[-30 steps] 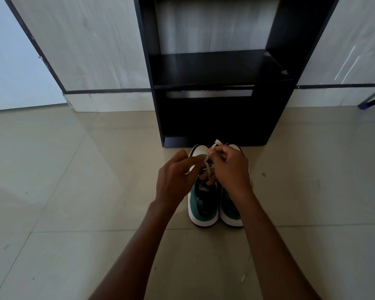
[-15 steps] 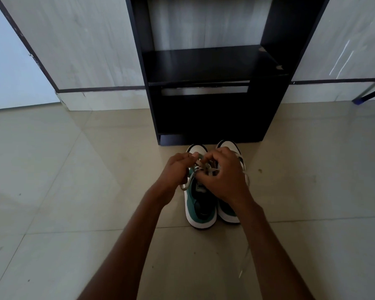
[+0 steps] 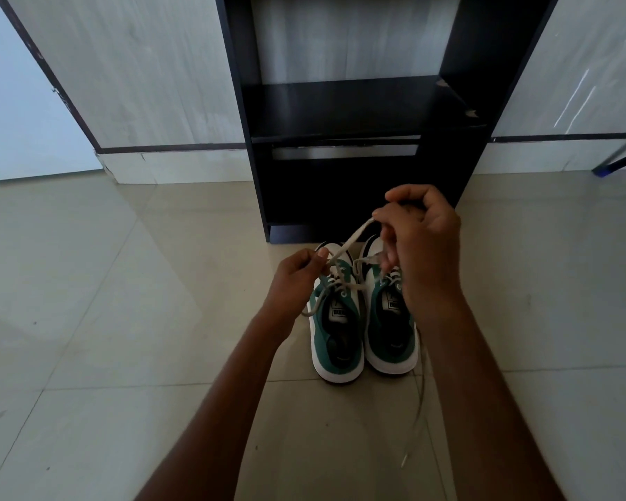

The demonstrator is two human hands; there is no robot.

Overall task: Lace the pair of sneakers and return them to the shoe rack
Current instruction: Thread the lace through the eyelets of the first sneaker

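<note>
Head view, looking down at a tiled floor (image 3: pixel 98 356). A pair of green-and-white sneakers stands side by side at the centre of the frame, toes pointing toward the top: the left sneaker (image 3: pixel 337 334) and the right sneaker (image 3: pixel 391 330) touch or nearly touch along their inner sides, both resting on the floor just in front of the base of a black shoe rack (image 3: pixel 355 113), which fills the upper centre.

The left hand (image 3: pixel 297 280), left of the sneakers' toes, has its fingers curled and pinches one end of a pale shoelace (image 3: pixel 351 240) near the front of the left sneaker. The right hand (image 3: pixel 420 236), raised higher in the frame and partly covering the right sneaker's toe, has its fingers curled and pinches the other part of the same lace, drawn taut in a diagonal line between the two hands. Loose turns of lace lie across the eyelets of the left sneaker.

A second thin lace (image 3: pixel 418 410) trails from beside the right sneaker's heel down toward the lower right of the frame. A dark furniture leg (image 3: pixel 618 157) enters at the right edge.
</note>
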